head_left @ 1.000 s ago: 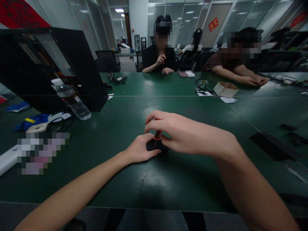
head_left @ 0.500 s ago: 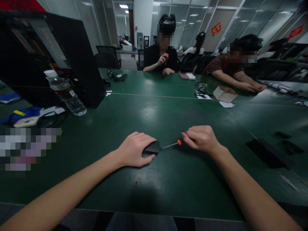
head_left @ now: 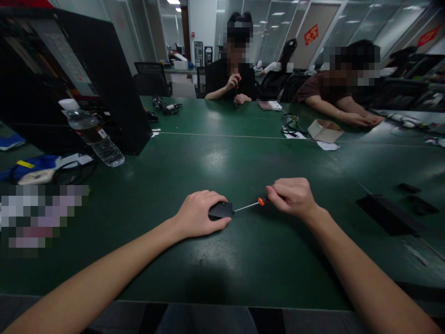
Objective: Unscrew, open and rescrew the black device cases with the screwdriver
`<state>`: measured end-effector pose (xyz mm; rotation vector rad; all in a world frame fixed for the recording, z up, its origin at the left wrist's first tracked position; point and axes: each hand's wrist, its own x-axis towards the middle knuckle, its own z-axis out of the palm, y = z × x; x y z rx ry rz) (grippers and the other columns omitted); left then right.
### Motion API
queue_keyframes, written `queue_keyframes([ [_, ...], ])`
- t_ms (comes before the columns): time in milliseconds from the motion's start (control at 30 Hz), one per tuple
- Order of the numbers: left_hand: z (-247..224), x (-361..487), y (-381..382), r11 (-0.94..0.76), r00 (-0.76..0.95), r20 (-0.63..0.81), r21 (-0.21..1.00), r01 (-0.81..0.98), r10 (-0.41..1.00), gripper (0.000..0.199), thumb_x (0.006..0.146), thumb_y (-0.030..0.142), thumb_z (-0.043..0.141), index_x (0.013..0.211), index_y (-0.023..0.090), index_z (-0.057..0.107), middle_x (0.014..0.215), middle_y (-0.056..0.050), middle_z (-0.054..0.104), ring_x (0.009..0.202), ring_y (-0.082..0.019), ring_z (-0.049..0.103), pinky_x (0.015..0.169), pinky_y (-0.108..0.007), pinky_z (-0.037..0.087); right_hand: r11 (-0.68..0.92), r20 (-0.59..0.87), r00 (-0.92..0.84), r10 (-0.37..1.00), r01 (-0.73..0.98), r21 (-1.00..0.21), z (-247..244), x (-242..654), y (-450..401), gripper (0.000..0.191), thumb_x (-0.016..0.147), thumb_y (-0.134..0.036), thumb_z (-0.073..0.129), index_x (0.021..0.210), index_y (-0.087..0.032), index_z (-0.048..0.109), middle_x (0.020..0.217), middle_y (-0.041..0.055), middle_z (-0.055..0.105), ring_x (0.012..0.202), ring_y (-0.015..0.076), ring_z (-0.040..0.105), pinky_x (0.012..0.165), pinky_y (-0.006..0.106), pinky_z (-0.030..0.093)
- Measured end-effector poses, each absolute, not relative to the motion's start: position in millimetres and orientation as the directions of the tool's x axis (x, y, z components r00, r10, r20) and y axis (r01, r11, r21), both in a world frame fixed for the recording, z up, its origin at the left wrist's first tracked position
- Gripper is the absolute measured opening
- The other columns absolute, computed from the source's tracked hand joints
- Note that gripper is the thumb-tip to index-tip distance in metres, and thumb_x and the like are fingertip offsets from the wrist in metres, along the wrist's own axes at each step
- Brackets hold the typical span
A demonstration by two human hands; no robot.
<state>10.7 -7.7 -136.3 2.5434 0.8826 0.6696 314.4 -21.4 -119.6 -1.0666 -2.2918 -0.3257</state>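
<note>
Grips a screwdriver (head_left: 246,206) in the clenched right hand (head_left: 291,197), with the tip at the right end of a small black device (head_left: 221,210). Holds that device down on the worktop (head_left: 215,167) with the curled left hand (head_left: 199,214), well apart from the water bottle (head_left: 93,134) and black computer case (head_left: 120,93) farther left.

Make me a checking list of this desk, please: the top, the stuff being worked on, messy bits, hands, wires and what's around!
Surface: green table, dark marks near the front.
Job's things: small black block; screwdriver, tip at the block's end.
Clutter: plastic bottle, open box.
Grippers: left hand around the block; right hand gripping the screwdriver.
Cables: black bundle past the big black case; another beside the open box.
Surroundings: person in black, person in brown.
</note>
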Motion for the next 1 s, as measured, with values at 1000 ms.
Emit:
queue_keyframes([
  [1000, -144.3, 11.5, -4.3, -0.766, 0.704, 0.33, 0.417, 0.489, 0.629, 0.04, 0.083, 0.049, 0.076, 0.111, 0.021, 0.069, 0.107, -0.006, 0.076, 0.095, -0.026, 0.071, 0.086, -0.039, 0.053, 0.529, 0.497, -0.582, 0.643, 0.807, 0.262, -87.7, 293.6, -46.7, 0.048, 0.102, -0.031, 0.053, 0.056, -0.019, 0.062, 0.051, 0.0, 0.058, 0.047, 0.0107, 0.045, 0.052, 0.031, 0.025],
])
